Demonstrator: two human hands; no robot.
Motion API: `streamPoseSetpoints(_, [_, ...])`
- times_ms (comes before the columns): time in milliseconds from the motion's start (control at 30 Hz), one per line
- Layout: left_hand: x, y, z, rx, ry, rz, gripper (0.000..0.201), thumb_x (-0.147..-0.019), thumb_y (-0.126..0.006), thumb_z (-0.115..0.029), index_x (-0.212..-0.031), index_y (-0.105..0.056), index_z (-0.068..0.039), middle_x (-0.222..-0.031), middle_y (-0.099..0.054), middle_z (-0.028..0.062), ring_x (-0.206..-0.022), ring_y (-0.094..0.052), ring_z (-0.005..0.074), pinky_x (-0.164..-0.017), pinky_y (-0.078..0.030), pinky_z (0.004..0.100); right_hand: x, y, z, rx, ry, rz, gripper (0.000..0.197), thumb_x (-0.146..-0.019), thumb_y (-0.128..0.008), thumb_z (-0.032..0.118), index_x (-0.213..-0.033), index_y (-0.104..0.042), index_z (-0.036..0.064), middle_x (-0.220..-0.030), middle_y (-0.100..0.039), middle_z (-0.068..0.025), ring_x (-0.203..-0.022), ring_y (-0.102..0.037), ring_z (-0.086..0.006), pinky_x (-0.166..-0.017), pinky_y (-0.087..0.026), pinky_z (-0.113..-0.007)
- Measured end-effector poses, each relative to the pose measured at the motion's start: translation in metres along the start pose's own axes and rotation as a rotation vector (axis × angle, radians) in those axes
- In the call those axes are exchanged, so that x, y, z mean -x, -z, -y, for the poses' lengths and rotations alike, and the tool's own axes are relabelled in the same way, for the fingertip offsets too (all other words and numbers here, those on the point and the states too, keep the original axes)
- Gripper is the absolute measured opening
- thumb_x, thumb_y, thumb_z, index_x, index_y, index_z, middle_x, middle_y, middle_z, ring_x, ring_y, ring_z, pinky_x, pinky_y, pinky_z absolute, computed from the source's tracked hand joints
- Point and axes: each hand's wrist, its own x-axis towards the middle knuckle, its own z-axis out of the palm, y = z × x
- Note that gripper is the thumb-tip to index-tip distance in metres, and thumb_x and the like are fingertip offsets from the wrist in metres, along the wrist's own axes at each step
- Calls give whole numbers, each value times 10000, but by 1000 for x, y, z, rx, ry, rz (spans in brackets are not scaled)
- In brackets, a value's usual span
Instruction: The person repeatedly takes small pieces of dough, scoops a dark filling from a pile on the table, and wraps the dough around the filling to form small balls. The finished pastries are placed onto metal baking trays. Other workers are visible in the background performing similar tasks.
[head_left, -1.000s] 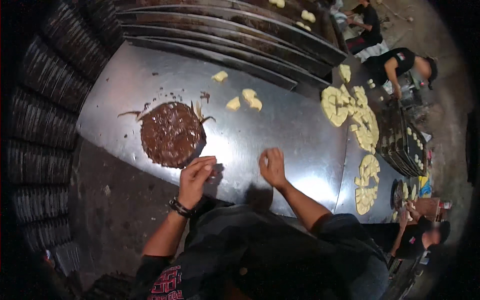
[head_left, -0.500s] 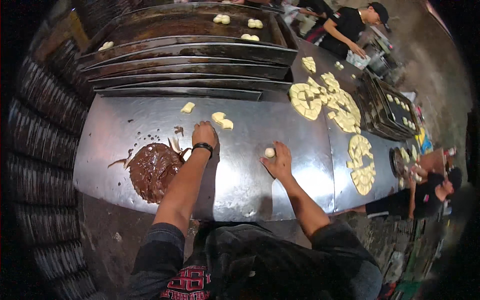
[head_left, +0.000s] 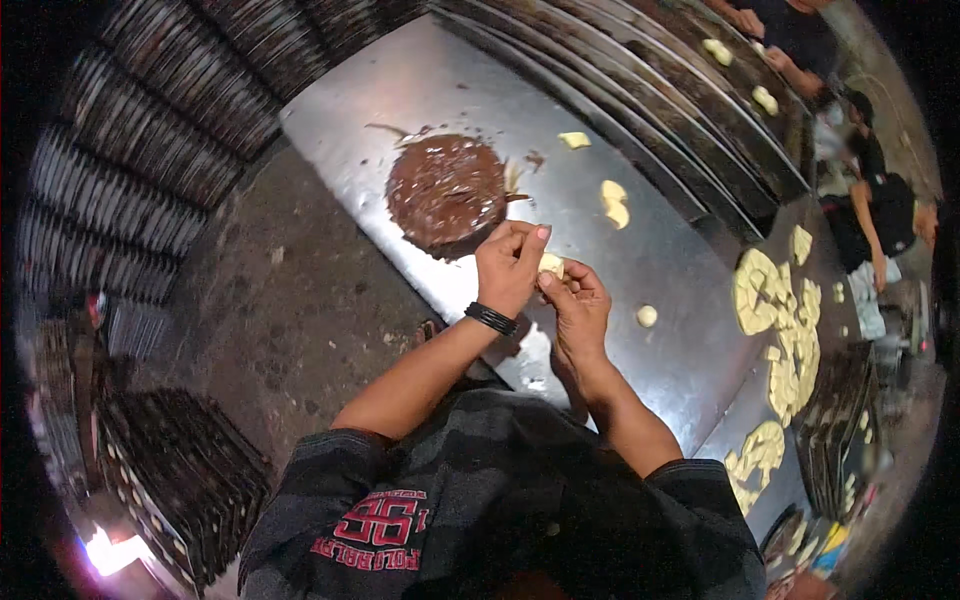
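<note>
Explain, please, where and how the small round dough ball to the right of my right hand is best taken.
Grip the dough ball lightly around its sides, probably from above, with thumb and fingertips opposed: it looks round, without any handle, and sits alone on the metal table. The right hand is nearest, though it has a dough piece at its thumb.

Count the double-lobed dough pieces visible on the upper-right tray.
2 on the tray: one dough piece nearer the picture's top edge, the other lower and farther right. More may be hidden or out of frame.
</note>
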Motion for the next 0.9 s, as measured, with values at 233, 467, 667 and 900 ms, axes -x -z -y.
streamPoseSetpoints(233, [29,80,10,-141,243,155,248,-793,-689,-214,-849,-590,6,-747,-600,80,-581,-530,133,-544,-431,276,14,-31,13,-357,-691,353,732,-793,-624,31,-1411,-249,149,-1120,-576,-86,-1008,-562,-204,-872,-448,-419])
streamPoseSetpoints(467, [46,133,62,231,473,198,460,-954,-365,-421,-1054,-530,-3,-881,-592,91,-723,-561,160,-631,-468,284,-26,-84,-10,151,-725,608,551,-850,-593,94,-1357,-379,111,-976,-619,-67,-810,-617,-159,-630,-508,-247])
streamPoseSetpoints(667, [28,205,72,415,772,88,332,-945,-441,-301,-1060,-536,-4,-906,-613,75,-600,-529,92,-524,-413,216,-93,-138,-28,1521,733,577,323,-736,-540,-13,-1053,-582,32,-850,-637,-196,-770,-615,-368,-637,-479,-411])
streamPoseSetpoints(900, [30,247,67,483,784,-10,231,-940,-475,-232,-1038,-543,-34,-892,-625,54,-626,-549,80,-529,-428,210,-131,-123,-54,1057,15,603,237,-753,-570,27,-988,-565,-4,-877,-639,-163,-806,-619,-253,-686,-485,-340])
